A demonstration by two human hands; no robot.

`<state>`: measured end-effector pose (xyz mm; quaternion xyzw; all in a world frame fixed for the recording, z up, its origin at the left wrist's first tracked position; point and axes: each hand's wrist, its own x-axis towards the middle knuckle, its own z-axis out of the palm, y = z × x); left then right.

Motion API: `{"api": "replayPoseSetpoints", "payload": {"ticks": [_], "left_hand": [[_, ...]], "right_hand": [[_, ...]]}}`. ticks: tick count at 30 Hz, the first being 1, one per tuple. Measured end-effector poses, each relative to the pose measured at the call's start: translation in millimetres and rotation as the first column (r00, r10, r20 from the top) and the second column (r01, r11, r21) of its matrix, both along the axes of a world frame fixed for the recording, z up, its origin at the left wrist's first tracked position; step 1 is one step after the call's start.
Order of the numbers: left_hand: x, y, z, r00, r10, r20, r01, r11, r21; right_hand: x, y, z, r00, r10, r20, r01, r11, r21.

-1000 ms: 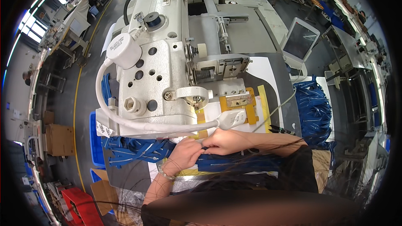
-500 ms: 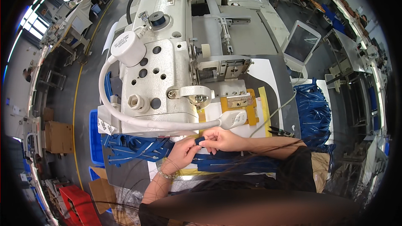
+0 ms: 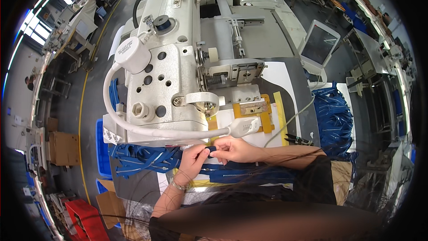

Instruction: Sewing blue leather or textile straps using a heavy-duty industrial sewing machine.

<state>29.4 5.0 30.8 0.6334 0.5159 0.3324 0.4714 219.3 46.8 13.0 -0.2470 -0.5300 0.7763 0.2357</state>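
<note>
My left hand [image 3: 191, 161] and my right hand [image 3: 237, 150] meet just in front of the sewing machine head [image 3: 178, 80]. Between their fingertips they pinch a small dark blue piece of fabric [image 3: 211, 151]; the fingers cover much of it, so I cannot tell whether it belongs to a longer strip. Below my hands, blue zippers [image 3: 252, 176] lie across the table's near edge. Another heap of blue zippers [image 3: 147, 158] sits by my left hand. Beyond my right hand is a yellow-edged work plate [image 3: 267, 120] with a metal clamp above it.
A white gooseneck lamp [image 3: 244, 127] curves low over my hands. Black-handled snips [image 3: 298, 140] lie beside my right forearm. A large pile of blue zippers [image 3: 332, 120] covers the right side, below a tilted screen [image 3: 319, 44]. Blue bins [image 3: 102, 147] and a red crate [image 3: 87, 218] stand at left.
My fingertips have shifted slightly while still pinching the dark blue fabric. The machine appears a little further left in the view; the zippers lie as before.
</note>
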Motion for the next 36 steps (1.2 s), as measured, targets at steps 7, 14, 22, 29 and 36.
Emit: {"api": "replayPoseSetpoints", "payload": {"ticks": [7, 14, 22, 29, 36], "left_hand": [[-1.1, 1.0, -3.2, 1.000, 0.000, -0.013, 0.001, 0.996, 0.092], [-5.5, 2.8, -4.7, 0.997, 0.027, -0.075, -0.018, 0.993, 0.118], [-8.4, 8.5, -9.7, 0.894, 0.184, -0.409, 0.037, 0.879, 0.475], [-9.0, -6.2, 7.9, 0.795, 0.175, -0.581, 0.218, 0.811, 0.543], [-1.6, -14.8, 0.7, 0.739, 0.130, -0.661, 0.309, 0.806, 0.504]], "right_hand": [[-1.9, -1.9, -0.5, 0.999, 0.020, -0.029, -0.020, 1.000, -0.005], [-4.6, 4.0, 3.1, 0.997, 0.006, 0.081, -0.004, 1.000, -0.028], [-6.7, 36.1, 3.9, 0.950, 0.043, 0.309, -0.043, 0.999, -0.007], [3.5, 47.0, 27.9, 0.977, 0.049, 0.206, -0.071, 0.992, 0.102], [-1.1, 56.6, 29.5, 0.941, 0.124, 0.316, -0.151, 0.987, 0.061]]}}
